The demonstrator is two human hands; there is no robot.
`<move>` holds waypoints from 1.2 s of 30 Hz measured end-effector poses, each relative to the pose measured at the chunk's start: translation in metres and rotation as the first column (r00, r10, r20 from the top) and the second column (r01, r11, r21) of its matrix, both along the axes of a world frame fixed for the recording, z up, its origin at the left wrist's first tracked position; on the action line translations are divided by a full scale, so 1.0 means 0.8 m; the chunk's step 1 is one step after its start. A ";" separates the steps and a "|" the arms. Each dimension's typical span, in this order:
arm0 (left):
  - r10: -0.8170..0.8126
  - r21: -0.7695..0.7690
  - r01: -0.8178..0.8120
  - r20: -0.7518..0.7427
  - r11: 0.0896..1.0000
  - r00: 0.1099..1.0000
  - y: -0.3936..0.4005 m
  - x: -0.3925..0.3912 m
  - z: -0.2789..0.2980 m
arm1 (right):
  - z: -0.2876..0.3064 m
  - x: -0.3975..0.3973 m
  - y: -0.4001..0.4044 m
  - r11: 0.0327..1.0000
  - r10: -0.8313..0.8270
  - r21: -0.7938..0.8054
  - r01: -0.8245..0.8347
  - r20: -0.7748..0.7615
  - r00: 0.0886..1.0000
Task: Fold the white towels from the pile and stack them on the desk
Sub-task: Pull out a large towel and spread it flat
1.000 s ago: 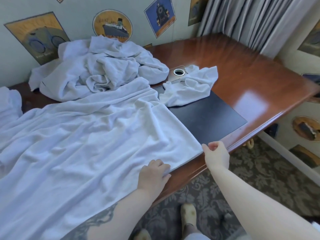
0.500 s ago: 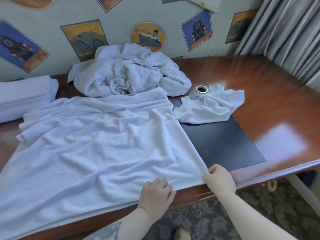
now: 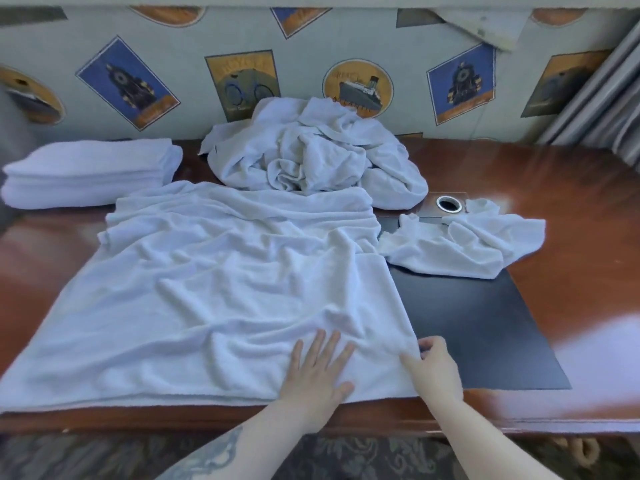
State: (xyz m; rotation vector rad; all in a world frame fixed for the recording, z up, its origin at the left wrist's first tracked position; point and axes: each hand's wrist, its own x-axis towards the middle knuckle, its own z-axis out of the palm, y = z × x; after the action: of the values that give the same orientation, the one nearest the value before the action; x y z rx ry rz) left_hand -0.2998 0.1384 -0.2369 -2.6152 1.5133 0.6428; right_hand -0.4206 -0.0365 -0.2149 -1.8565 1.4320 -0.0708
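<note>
Desk [image 3: 571,306] bare on the right; towel pile [image 3: 311,154] blocks the back.

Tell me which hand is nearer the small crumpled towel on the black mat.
Right. The right hand pinches the spread towel's near right corner, below the small crumpled towel. The left hand lies flat on the spread towel, farther left.

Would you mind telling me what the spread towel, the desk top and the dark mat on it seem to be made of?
The spread towel looks like white cotton terry: a soft, nubby pile with rumpled folds. The desk appears to be reddish-brown wood or veneer under glossy varnish, since window light glares off it. The dark mat is flat, matte and near black, perhaps leather or vinyl; the view cannot settle which.
</note>
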 end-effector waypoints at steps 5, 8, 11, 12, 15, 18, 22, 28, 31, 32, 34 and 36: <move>0.044 -0.021 -0.044 -0.009 0.999 0.999 0.003 -0.005 -0.001 | 0.005 -0.008 -0.008 0.991 -0.117 -0.062 0.116 -0.011 0.993; 0.163 -0.084 -0.162 0.014 0.983 0.986 0.025 -0.002 -0.009 | 0.009 0.007 0.017 0.941 -0.052 -0.335 0.045 -0.013 0.999; 0.273 -0.123 -0.266 0.043 0.956 0.961 0.060 0.008 -0.016 | 0.016 0.046 0.083 0.849 0.299 -0.477 -0.227 0.079 0.951; 0.293 -0.137 -0.285 0.042 0.949 0.955 0.072 0.012 -0.017 | 0.017 0.062 0.113 0.796 0.460 -0.471 -0.381 0.061 0.886; 0.317 -0.222 -0.304 0.026 0.927 0.948 0.103 0.024 -0.011 | 0.011 0.102 0.194 0.608 0.756 -0.419 -0.674 0.046 0.653; 0.389 -0.459 -0.392 -0.105 0.797 0.915 0.157 0.050 0.013 | 0.008 0.124 0.237 0.565 0.807 -0.427 -0.707 0.108 0.580; 0.461 -0.597 -0.384 -0.026 0.704 0.887 0.263 0.104 0.014 | 0.000 0.152 0.284 0.534 0.824 -0.441 -0.721 0.083 0.560; 0.209 -0.576 -0.148 0.042 0.804 0.977 0.339 0.165 0.010 | -0.009 0.167 0.345 0.654 0.690 -0.426 -0.625 -0.003 0.724; 0.138 -0.592 -0.101 0.018 0.800 0.990 0.342 0.184 0.008 | -0.011 0.160 0.356 0.697 0.605 -0.480 -0.532 -0.004 0.796; 0.130 -0.595 -0.104 0.001 0.797 0.991 0.342 0.185 0.008 | -0.010 0.159 0.361 0.685 0.592 -0.512 -0.518 -0.025 0.806; 0.113 -0.567 -0.104 -0.019 0.817 0.993 0.342 0.185 0.011 | -0.007 0.160 0.371 0.627 0.591 -0.567 -0.535 -0.102 0.800; 0.089 -0.507 -0.083 -0.013 0.858 0.996 0.345 0.189 0.008 | -0.007 0.162 0.380 0.567 0.607 -0.586 -0.579 -0.179 0.775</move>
State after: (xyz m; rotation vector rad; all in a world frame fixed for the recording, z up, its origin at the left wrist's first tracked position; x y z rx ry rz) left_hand -0.1490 0.4140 -0.2308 -3.0671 1.7730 0.2484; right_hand -0.2909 0.2676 -0.2206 -2.7878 0.6871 -0.2679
